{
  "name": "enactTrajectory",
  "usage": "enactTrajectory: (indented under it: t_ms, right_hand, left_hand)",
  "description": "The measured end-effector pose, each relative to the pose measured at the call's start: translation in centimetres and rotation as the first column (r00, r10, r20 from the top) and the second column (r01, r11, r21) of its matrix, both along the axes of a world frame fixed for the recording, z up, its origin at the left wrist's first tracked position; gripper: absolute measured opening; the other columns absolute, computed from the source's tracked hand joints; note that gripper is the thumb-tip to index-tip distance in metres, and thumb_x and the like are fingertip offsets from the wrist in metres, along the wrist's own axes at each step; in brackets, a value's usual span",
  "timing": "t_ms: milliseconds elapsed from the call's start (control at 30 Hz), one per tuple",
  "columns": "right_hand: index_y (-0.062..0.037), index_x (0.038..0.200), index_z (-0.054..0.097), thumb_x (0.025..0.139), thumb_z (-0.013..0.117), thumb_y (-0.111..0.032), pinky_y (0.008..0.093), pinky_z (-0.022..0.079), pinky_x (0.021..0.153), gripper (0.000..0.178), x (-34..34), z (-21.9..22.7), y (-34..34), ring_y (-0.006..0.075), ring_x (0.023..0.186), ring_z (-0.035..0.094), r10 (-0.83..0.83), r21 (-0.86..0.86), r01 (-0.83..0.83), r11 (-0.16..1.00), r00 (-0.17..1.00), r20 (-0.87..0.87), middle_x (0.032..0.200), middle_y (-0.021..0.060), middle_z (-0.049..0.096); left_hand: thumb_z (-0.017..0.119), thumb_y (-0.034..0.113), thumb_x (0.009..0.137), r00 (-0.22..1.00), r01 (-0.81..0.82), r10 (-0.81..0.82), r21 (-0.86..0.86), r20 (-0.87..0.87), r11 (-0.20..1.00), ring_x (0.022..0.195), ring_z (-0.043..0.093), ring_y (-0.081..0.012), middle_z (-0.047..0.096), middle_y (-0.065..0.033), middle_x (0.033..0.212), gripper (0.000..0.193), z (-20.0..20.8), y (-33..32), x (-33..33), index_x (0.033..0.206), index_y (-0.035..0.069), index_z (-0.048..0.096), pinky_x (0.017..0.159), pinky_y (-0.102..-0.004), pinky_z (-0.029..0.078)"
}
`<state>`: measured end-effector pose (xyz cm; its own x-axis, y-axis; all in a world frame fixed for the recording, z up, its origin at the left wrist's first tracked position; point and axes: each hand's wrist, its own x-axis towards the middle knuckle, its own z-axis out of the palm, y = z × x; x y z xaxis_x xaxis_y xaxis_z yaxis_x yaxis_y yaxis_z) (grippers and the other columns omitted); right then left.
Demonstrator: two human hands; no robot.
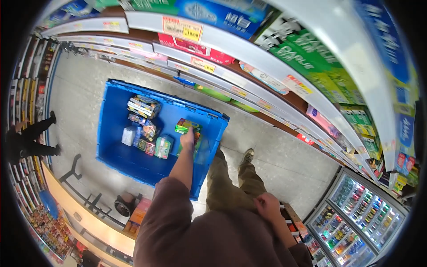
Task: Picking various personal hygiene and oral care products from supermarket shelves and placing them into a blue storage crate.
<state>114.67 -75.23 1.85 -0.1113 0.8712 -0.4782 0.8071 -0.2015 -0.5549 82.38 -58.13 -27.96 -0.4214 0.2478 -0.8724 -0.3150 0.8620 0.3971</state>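
A large blue plastic crate (111, 147) sits on the floor in front of me, its inside in view. My left hand (187, 138) reaches into its right side and is closed on a green and yellow box (182, 125); the hand covers part of it. To the left of that hand lie a mint-green pack (163, 147), small red and green boxes (146, 146), a multicoloured pack (150, 130), a white box (128, 136) and a dark patterned pack (143, 106). Beside my right thigh hangs my right hand (268, 207), fingers loosely curled, with nothing visible in them.
Shelves with price tags (182, 29) and green toothpaste boxes (307, 62) run along the far and right side. A glass-door drinks cooler (356, 218) stands at lower right. A person in dark clothes (33, 138) is at far left, beyond a black metal frame (73, 171) and a pale counter (84, 213).
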Motion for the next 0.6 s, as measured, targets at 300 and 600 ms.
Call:
enactTrajectory:
  t_ms: [300,600]
  right_hand:
    - [-0.0051,0.077,0.064,0.079,0.073,-0.017,0.0349,0.049,0.06,0.015,-1.2,2.3,5.2,0.0256,0.064,0.061,-0.073,0.19,0.126,0.974,0.963,-0.261,0.073,0.0086,0.062]
    - [-0.003,0.128,0.053,0.085,0.075,-0.028,0.0304,0.051,0.081,0.054,2.9,3.0,8.5,0.0167,0.097,0.062,-0.254,-0.025,0.341,0.94,0.649,-0.717,0.116,0.0086,0.063]
  left_hand:
    - [0.061,0.023,0.091,0.952,0.275,-0.302,0.585,-0.054,0.763,0.054,0.055,-0.0095,0.06,-0.0031,0.07,0.024,20.2,-3.0,-4.5,0.101,0.002,0.058,0.048,-0.0248,0.043]
    - [0.063,0.027,0.087,0.157,0.777,-0.988,0.617,0.004,0.126,0.054,0.053,-0.0086,0.061,-0.0016,0.07,0.03,36.7,0.0,6.9,0.097,-0.001,0.065,0.047,-0.0237,0.04]
